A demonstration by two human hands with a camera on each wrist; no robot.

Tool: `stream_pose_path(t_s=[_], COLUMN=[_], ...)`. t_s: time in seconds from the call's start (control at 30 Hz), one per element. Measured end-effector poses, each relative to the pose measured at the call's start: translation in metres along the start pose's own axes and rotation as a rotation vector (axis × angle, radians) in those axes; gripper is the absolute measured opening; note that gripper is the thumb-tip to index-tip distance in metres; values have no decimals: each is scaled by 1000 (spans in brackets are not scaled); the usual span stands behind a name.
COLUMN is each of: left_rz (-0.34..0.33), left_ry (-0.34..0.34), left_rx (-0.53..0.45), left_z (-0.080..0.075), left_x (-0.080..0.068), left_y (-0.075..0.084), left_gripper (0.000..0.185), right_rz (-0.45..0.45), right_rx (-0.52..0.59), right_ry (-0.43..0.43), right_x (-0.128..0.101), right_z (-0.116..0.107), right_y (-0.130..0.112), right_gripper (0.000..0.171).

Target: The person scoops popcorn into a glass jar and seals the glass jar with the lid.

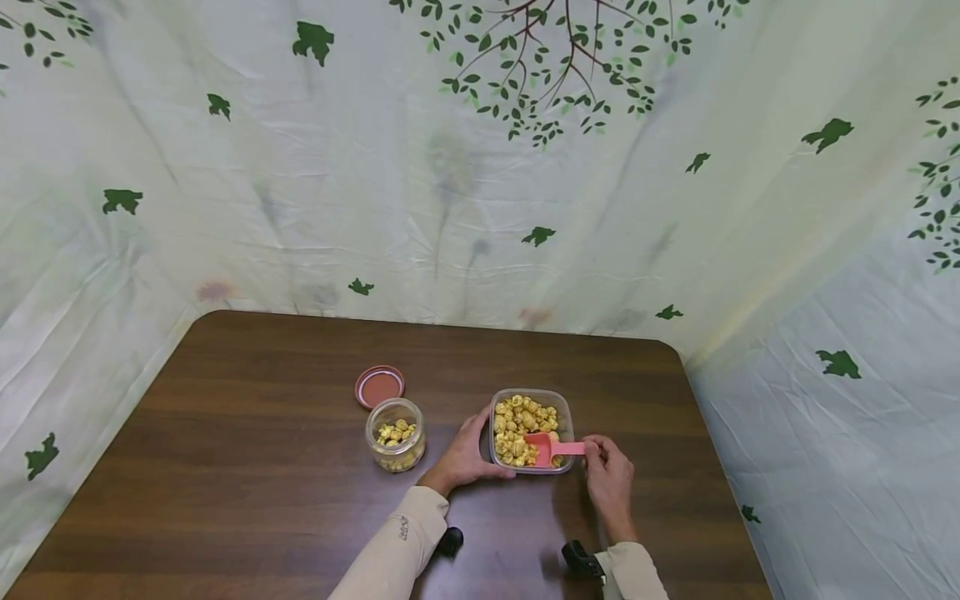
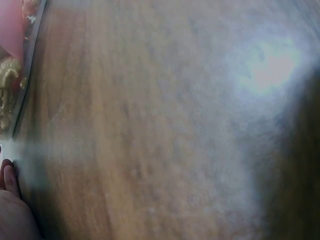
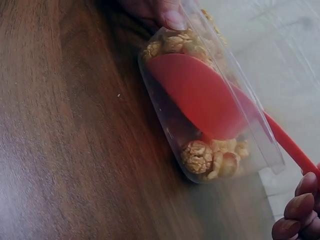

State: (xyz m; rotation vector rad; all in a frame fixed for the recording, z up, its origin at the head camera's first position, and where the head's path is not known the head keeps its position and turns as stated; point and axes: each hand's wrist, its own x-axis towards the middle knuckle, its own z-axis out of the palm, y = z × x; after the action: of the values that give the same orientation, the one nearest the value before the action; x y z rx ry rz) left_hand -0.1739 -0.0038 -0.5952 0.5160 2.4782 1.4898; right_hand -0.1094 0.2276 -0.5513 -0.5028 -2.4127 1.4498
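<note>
The tub [image 1: 567,412] is being gripped at its near left corner by the left hand [image 1: 467,454], the thumb being laid along the near wall and the fingers being spread away from it around the left side. Over on the right, the pink scoop [image 1: 542,454] is being pinched by its handle, between the thumb and fingertips of the right hand [image 1: 609,475], the fingers being bunched close together. The scoop's blade is being held aslant inside the tub, the handle being carried across the right wall. Rounded corners and thin, clear plastic are being shown by the tub, right there on the table [image 1: 247,450], and lumpy golden popcorn [image 1: 517,414] is being crowded around the smooth scoop. Glare is being thrown back by the dark wood grain. More popcorn is being held by a clear round jar [image 1: 371,435] left of the left hand, a flat reddish lid [image 1: 378,387] being seen just beyond it. Small dark lettering is being carried on the left sleeve [image 1: 401,542], too tiny to be read.
</note>
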Motion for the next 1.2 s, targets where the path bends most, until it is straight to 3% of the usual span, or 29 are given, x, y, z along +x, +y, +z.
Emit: stream_pose_path(t_s=[0.37,1.2], left_rz=[5,0], left_ry=[2,-4], left_rx=[-9,-8], left_z=[1,0], left_x=[1,1], left_y=[-1,0], left_gripper=[122,122], right_rz=[-7,22], right_rx=[36,123], right_ry=[26,-40], right_x=[-2,0], right_z=[8,10], right_y=[3,6], right_gripper=[14,16])
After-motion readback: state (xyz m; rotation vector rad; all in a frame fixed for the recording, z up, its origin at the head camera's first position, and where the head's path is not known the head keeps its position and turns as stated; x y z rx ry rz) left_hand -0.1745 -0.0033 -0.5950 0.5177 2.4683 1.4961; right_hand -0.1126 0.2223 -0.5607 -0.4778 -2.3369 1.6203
